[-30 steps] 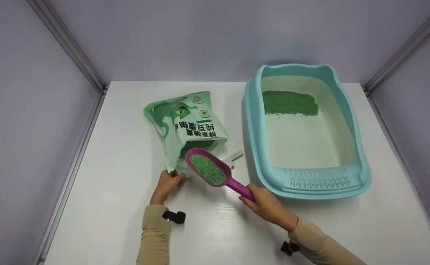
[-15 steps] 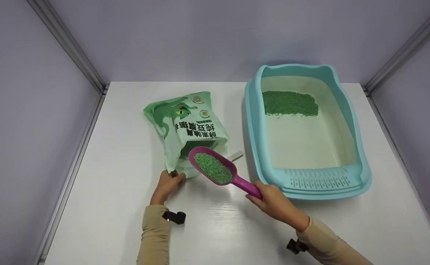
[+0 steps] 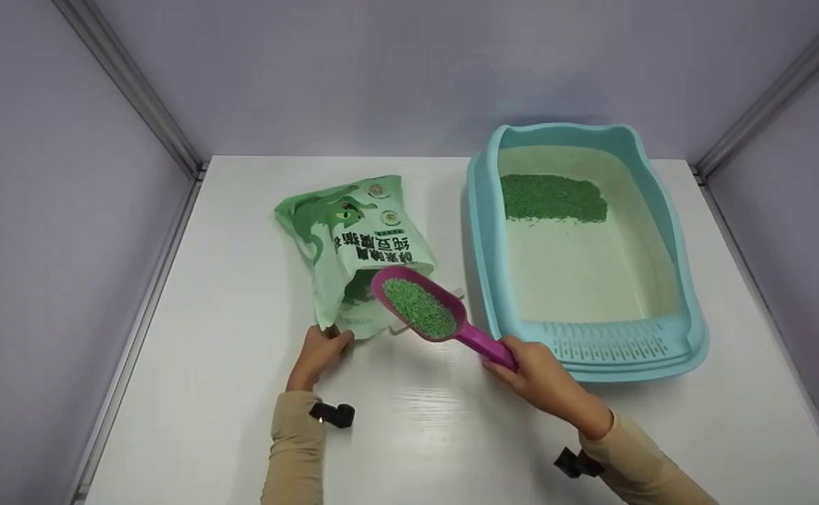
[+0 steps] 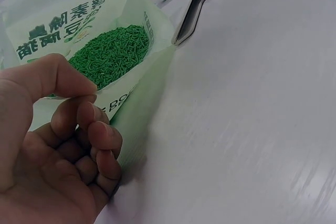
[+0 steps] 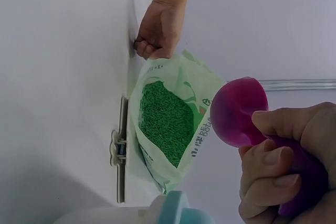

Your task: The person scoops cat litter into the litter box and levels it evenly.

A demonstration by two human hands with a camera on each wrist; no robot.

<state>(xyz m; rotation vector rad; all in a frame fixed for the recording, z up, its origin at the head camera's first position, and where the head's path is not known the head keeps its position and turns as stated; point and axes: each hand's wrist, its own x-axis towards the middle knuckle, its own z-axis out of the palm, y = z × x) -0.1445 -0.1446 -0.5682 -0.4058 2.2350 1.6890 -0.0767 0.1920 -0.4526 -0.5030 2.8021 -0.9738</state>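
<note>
My right hand [image 3: 546, 375] grips the handle of a purple scoop [image 3: 483, 344], which is heaped with green litter pellets [image 3: 420, 308]. The scoop hangs above the table, between the open mouth of a pale green cat litter bag [image 3: 381, 231] and a blue litter box [image 3: 486, 280]. With thumb and fingertips my left hand [image 3: 319, 354] pinches the near left edge of the bag's mouth. In the left wrist view, green pellets [image 4: 115, 51] show inside the bag. A layer of green pellets [image 3: 553, 198] covers the far end of the box floor.
A white bag clip [image 5: 122, 150] lies on the table beside the bag's mouth, partly hidden by the scoop in the head view. The litter box has raised sides and a slotted front ledge [image 3: 606, 340]. Grey walls enclose the table [image 3: 191, 315] at the back and sides.
My right hand has carried the filled scoop rightward and slightly away from me, off the bag's mouth toward the litter box. The left hand and the bag have stayed in place.
</note>
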